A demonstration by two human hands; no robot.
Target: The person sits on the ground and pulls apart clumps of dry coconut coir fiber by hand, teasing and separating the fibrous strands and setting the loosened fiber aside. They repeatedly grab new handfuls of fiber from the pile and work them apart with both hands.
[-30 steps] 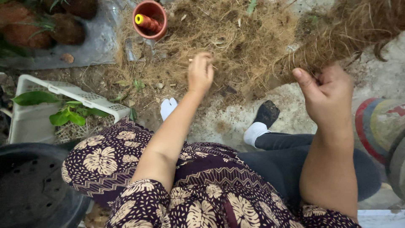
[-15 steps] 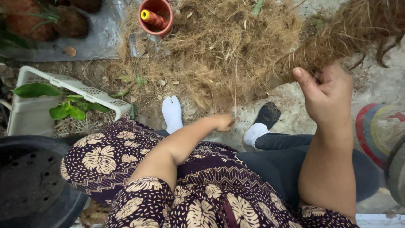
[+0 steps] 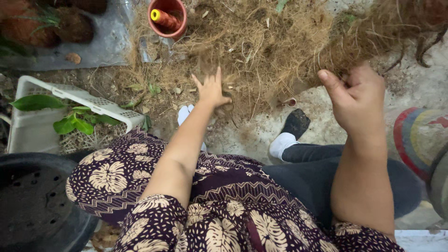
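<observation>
A seated person's left hand (image 3: pixel 212 88), drawn back over the lap half a second ago, now reaches out again onto the heap of dry coconut fibre (image 3: pixel 252 42) on the ground, fingers spread, its grip released and flat on the strands. The right hand (image 3: pixel 357 100) stays raised, its grip clenched on a hanging clump of fibre (image 3: pixel 373 35) at upper right. Above the heap sits a terracotta pot (image 3: pixel 179 21) holding a yellow-tipped orange spool (image 3: pixel 163 17). A white perforated basket (image 3: pixel 88 100) with green leaves (image 3: pixel 77 123) lies at left, a black tub (image 3: pixel 32 200) below it
</observation>
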